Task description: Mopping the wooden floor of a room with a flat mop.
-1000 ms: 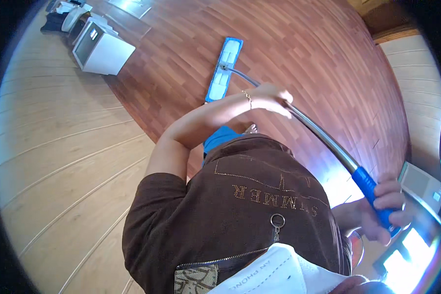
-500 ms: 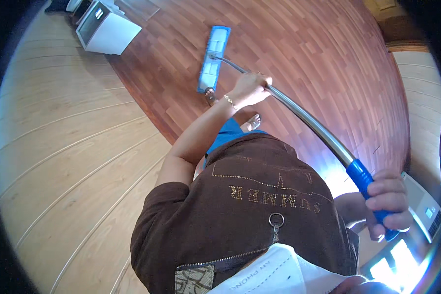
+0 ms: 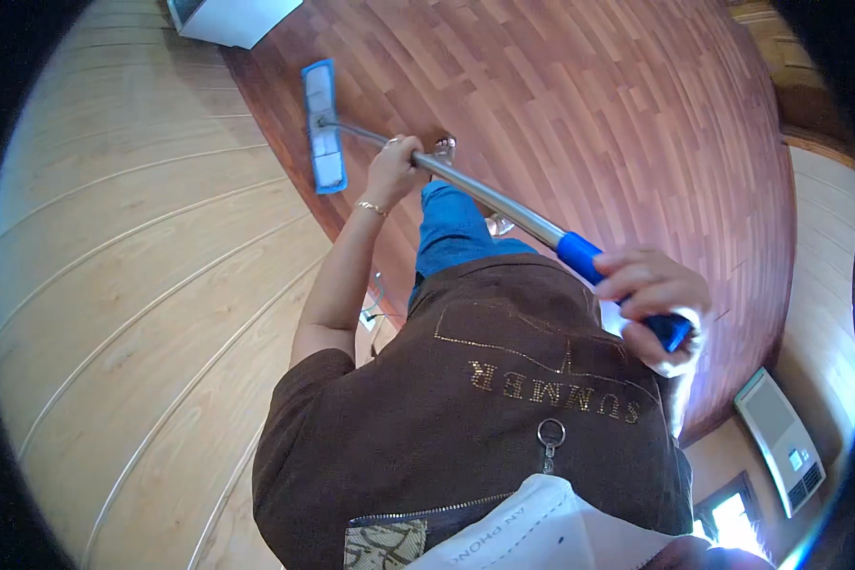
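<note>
A flat mop (image 3: 326, 142) with a blue rim and pale panels lies on the brown wood floor (image 3: 579, 104), close to the left wall. Its silver pole (image 3: 489, 197) slants from the mop head toward my right side. My left hand (image 3: 396, 171), with a bracelet at the wrist, is closed round the lower part of the pole. My right hand (image 3: 657, 302) wraps round the blue grip (image 3: 584, 256) at the pole's upper end.
A pale plank-patterned wall (image 3: 152, 313) runs along the left. A white cabinet-like box (image 3: 237, 21) stands at the far left. Both my feet (image 3: 445, 148) are on the floor behind the mop head. A white appliance with a vent (image 3: 779, 439) is at the right, with a brown wooden piece (image 3: 798, 76) at the far right.
The mop head has moved left, nearer the wall. Both hands have shifted left with the pole, and my right hand is farther from the lower edge. One foot has stepped forward.
</note>
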The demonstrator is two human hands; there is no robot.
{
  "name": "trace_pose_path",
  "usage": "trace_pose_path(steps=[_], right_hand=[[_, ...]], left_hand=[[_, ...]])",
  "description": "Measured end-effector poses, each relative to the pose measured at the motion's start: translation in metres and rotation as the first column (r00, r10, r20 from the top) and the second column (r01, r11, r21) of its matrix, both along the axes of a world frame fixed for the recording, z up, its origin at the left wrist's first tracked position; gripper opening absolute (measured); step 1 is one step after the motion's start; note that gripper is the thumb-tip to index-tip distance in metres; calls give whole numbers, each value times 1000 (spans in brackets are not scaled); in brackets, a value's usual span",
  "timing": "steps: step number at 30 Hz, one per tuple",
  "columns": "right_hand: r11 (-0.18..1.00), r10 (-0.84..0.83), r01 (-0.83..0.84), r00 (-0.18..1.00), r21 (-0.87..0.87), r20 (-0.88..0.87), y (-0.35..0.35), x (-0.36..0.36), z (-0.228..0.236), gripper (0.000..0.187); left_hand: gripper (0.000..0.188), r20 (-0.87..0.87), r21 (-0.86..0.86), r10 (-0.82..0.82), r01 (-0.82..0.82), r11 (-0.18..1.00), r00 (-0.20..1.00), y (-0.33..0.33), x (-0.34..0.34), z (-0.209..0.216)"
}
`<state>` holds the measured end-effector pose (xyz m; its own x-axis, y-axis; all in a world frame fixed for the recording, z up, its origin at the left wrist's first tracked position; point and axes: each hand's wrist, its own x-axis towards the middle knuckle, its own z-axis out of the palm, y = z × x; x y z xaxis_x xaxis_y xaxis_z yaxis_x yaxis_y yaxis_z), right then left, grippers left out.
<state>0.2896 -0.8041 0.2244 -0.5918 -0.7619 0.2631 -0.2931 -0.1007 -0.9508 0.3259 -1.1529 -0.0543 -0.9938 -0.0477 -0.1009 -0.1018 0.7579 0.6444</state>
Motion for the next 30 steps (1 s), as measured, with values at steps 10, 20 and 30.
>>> trace_pose_path(steps=[10, 20, 30], right_hand=[[999, 0, 1, 1000, -43, 23, -39, -55, -2, 21], [961, -253, 274, 926, 41, -280, 17, -34, 51, 21], [821, -353, 521, 785, 235, -508, 106, 85, 93, 37]], left_hand=[[14, -147, -65, 82, -93, 994, 986, -34, -42, -24], [14, -278, 177, -106, 160, 971, 955, 56, -123, 11], [16, -202, 249, -722, 747, 616, 662, 232, -147, 30]])
